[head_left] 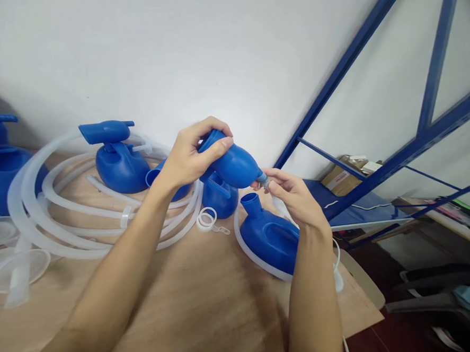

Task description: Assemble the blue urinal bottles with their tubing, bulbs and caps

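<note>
My left hand (200, 147) is wrapped round the wide end of a blue plastic funnel-shaped piece (238, 163), held tilted above the table with its narrow tip to the right. At that tip, the fingers of my right hand (288, 190) pinch a translucent hose (279, 206), whose end meets the tip; a small shiny part there is too small to make out. Below my right hand lies a blue urinal bottle (269, 234) with an open neck. White plastic rings with a strap (206, 219) lie left of it, near another blue bottle (220, 199).
Coiled translucent hoses (77, 209) cover the table's left side, around a blue bottle (122, 169) with another blue piece on top. Clear plastic funnels (18, 271) lie at the front left. A blue metal rack (340, 76) rises at the right, with a cardboard box (342, 177) on its shelf.
</note>
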The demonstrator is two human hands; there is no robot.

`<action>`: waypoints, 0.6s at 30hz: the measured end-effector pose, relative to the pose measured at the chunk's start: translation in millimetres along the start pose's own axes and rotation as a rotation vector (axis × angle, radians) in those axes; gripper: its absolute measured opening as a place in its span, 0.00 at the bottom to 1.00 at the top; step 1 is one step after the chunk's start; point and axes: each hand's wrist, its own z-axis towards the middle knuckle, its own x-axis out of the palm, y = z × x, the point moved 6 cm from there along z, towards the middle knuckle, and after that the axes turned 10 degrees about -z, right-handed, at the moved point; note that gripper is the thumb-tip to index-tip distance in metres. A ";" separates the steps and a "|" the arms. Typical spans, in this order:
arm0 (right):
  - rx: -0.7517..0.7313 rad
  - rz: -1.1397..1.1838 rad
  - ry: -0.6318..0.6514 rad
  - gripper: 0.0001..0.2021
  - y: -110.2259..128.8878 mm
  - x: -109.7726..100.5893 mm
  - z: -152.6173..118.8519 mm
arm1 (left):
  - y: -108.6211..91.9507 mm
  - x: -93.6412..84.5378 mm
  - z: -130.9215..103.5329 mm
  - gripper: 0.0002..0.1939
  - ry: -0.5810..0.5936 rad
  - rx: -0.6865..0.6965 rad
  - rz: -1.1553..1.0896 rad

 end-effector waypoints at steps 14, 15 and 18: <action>-0.088 -0.055 -0.128 0.27 19.1 12.8 -4.0 | -18.4 -10.8 0.0 0.09 -0.066 0.013 0.109; -0.095 -0.084 -0.139 0.26 20.8 13.0 -4.7 | -16.3 -12.0 0.2 0.09 -0.073 -0.007 0.113; -0.112 -0.158 -0.128 0.27 23.5 13.7 -5.9 | -12.6 -15.4 0.6 0.10 -0.086 -0.030 0.135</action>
